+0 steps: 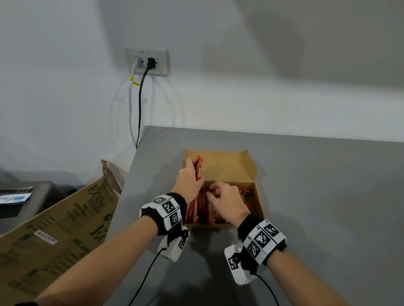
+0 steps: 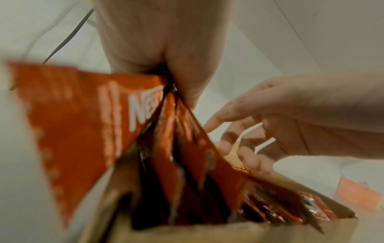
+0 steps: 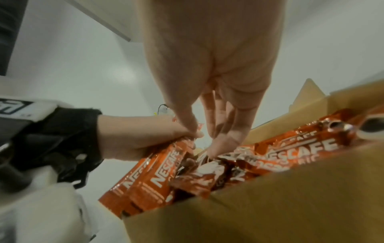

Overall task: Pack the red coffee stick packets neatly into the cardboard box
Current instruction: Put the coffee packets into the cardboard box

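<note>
Head view | left hand (image 1: 190,180) clamps packets (image 1: 198,169) | right hand (image 1: 226,201) fingers loose, box (image 1: 258,197)

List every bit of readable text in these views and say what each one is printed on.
"NESCAFE": red coffee stick packets in the cardboard box.
"ECO": big carton left of the counter.
"SM ECH155 NOC", roughly: white sticker on that carton; blurred.
"ISODYNE", perhaps: white packet at far left; blurred.
Wall outlet label: too small to read.
Wristband markers: patterns, no words.
</note>
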`<state>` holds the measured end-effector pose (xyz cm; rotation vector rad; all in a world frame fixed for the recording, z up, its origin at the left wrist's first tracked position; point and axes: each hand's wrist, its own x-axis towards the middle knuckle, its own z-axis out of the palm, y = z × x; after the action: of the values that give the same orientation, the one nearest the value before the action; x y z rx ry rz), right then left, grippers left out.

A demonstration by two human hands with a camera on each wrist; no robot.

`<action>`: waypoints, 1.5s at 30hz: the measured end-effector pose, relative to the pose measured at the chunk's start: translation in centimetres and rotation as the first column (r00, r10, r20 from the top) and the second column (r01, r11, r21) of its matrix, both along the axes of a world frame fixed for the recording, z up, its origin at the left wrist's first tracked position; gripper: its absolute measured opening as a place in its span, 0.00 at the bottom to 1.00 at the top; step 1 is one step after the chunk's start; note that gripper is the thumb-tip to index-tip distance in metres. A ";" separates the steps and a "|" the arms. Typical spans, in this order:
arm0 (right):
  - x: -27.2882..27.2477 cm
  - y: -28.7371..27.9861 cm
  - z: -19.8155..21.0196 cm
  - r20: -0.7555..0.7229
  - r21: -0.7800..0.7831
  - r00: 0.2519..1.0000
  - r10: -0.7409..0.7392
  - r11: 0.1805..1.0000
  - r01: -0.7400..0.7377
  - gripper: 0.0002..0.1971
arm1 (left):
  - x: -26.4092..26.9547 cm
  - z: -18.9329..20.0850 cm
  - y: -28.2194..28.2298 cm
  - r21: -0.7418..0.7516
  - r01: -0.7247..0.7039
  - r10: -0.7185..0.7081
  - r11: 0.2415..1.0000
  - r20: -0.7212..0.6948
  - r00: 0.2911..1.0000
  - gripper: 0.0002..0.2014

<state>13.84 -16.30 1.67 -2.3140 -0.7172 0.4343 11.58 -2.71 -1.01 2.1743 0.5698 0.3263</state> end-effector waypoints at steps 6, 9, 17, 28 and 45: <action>-0.4 0.0 -0.7 0.042 -0.097 0.996 0.074 0.993 -0.070 0.13 | -0.4 0.4 -0.2 -0.094 -0.011 0.020 0.996 0.091 0.996 0.08; -0.3 -0.2 -0.7 0.005 -0.069 0.998 0.064 0.996 -0.063 0.13 | -0.6 0.3 -0.3 -0.131 -0.028 0.045 0.991 0.128 0.991 0.08; -0.5 -0.2 -0.8 -0.002 -0.055 0.996 0.088 0.995 -0.088 0.09 | -0.8 -0.5 -0.8 -0.025 -0.027 0.029 0.999 0.099 0.995 0.10; -0.3 -0.2 -0.7 0.015 -0.075 0.997 0.077 0.994 -0.076 0.12 | -1.3 -0.6 -0.8 0.124 -0.027 0.033 0.992 -0.046 0.998 0.19; 0.3 0.2 -1.4 0.004 -0.071 0.997 0.077 0.995 -0.077 0.04 | -5.6 2.1 5.7 0.211 0.155 0.022 0.965 -0.655 0.755 0.16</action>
<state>14.13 -16.14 0.24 -2.3604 -0.8084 0.4941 5.97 3.00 1.12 2.5426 0.8636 -0.4661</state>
